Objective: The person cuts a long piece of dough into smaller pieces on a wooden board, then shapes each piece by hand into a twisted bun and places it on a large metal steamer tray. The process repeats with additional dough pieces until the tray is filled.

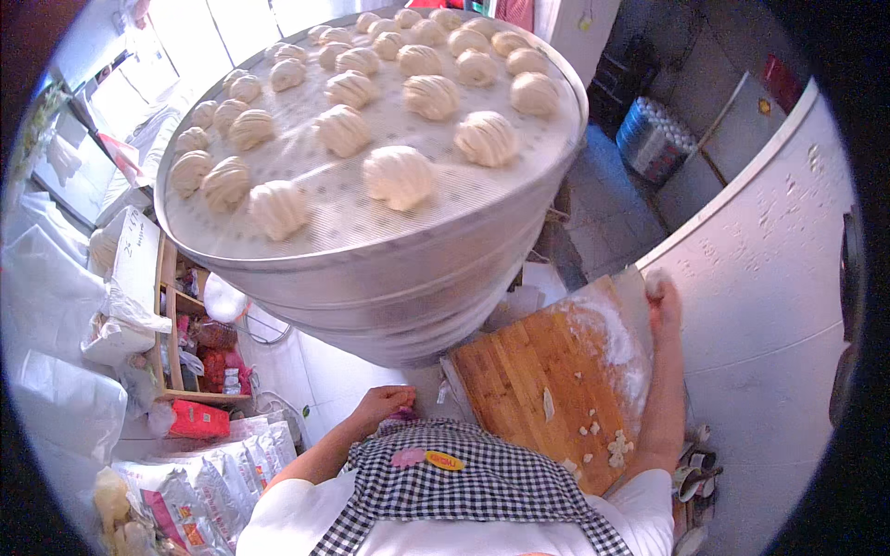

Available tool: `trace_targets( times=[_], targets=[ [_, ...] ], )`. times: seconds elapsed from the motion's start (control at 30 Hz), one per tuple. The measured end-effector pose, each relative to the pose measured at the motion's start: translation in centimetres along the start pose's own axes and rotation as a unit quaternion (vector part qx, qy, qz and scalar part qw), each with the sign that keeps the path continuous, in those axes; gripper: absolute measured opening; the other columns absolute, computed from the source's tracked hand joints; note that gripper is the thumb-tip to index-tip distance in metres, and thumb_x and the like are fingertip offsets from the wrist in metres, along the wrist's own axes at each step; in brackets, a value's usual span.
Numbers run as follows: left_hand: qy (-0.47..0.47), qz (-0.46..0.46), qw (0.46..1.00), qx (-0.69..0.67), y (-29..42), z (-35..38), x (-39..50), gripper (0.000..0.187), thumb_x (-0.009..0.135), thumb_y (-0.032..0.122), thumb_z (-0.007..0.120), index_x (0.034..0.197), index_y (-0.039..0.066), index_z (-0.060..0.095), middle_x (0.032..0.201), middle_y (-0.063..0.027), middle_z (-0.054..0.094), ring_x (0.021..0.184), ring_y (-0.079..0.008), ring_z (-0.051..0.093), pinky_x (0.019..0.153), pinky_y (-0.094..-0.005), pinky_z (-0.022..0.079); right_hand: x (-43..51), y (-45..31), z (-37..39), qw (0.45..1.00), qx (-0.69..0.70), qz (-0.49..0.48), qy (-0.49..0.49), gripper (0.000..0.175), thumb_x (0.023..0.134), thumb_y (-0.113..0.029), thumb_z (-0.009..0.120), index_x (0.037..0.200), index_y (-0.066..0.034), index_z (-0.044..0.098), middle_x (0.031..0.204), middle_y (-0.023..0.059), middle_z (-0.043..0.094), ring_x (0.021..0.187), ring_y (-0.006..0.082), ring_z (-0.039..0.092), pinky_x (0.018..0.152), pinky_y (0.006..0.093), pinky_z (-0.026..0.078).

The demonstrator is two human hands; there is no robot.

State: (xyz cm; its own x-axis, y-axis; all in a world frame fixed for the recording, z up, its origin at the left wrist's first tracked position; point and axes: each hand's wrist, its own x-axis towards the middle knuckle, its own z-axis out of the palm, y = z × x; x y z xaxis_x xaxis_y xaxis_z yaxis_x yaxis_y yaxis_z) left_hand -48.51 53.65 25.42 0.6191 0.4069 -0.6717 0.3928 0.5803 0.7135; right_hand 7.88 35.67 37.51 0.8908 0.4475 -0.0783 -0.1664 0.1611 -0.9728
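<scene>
My right hand (665, 304) is at the wall side of a wooden board (514, 368), its fingers closed round a small pale lump (655, 281), blurred and possibly dough. Under that forearm, flour (612, 333) dusts the board, and dough scraps (619, 448) lie near its front edge. My left hand (388, 403) is curled in front of the checked apron (473, 465). A bit of purple shows beneath its fingers, but whether they grip it is unclear. Ahead stands a tall round steamer stack (389, 292), whose lined top tier bears many ridged dough buns (398, 177).
A white wall (772, 333) borders the board on the right. Cups (695, 472) stand beside my right elbow. To the left are a wooden shelf unit (167, 313), a red packet (199, 418) and stacked printed sacks (201, 493). Blue-wrapped cans (653, 142) sit on the floor beyond.
</scene>
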Motion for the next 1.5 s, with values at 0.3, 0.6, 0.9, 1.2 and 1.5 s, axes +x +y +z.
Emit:
trace_targets(
  times=[0.3,0.6,0.9,1.2,1.5],
  targets=[
    [-0.008,0.014,0.999,-0.048,-0.4,-6.4,1.5,0.038,0.089,0.032,0.06,0.114,0.003,0.063,0.102,-0.0033,0.065,0.089,-0.0118,0.058,0.082,-0.0259,0.044,-13.5,-20.4,39.1,0.807,-0.31,-0.337,-0.372,0.046,0.081,-0.015,0.065,0.124,-0.0024,0.052,0.113,0.0102,0.06,0.104,0.016,0.056,0.094,0.0292,0.042],
    [0.063,0.024,0.987,-0.149,-3.4,-13.1,1.2,0.039,0.089,0.028,0.061,0.118,0.003,0.059,0.105,-0.0066,0.065,0.096,-0.0162,0.06,0.084,-0.0289,0.044,-12.3,-12.5,64.3,0.646,-0.501,-0.286,-0.501,0.039,0.069,-0.016,0.077,0.105,-0.0064,0.067,0.1,0.0052,0.066,0.089,0.0135,0.061,0.081,0.0251,0.048],
    [0.051,0.031,0.983,-0.175,-4.8,-15.4,2.1,0.039,0.089,0.03,0.06,0.115,0.001,0.06,0.103,-0.0068,0.066,0.093,-0.016,0.062,0.076,-0.027,0.046,-11.0,-11.9,68.0,0.451,-0.647,-0.201,-0.581,0.059,0.074,-0.031,0.075,0.126,-0.0126,0.055,0.116,0.0088,0.06,0.094,0.018,0.058,0.081,0.0304,0.048],
    [0.087,0.008,0.973,-0.213,-4.1,-16.4,2.1,0.034,0.089,0.023,0.058,0.115,0.001,0.06,0.102,-0.0075,0.066,0.092,-0.016,0.062,0.075,-0.0258,0.045,-7.6,-8.4,74.1,0.531,-0.555,-0.37,-0.522,0.052,0.078,-0.016,0.063,0.129,-0.0125,0.052,0.121,0.011,0.058,0.111,0.0208,0.055,0.097,0.0294,0.043],
    [0.097,-0.01,0.968,-0.231,-4.6,-16.8,2.2,0.035,0.088,0.023,0.06,0.116,0.001,0.06,0.101,-0.0068,0.067,0.09,-0.0151,0.062,0.074,-0.0245,0.045,-9.4,-7.0,75.1,0.497,-0.663,-0.358,-0.431,0.052,0.067,-0.032,0.072,0.113,-0.01,0.064,0.109,0.0132,0.064,0.101,0.0244,0.061,0.089,0.0335,0.047]
  ],
)
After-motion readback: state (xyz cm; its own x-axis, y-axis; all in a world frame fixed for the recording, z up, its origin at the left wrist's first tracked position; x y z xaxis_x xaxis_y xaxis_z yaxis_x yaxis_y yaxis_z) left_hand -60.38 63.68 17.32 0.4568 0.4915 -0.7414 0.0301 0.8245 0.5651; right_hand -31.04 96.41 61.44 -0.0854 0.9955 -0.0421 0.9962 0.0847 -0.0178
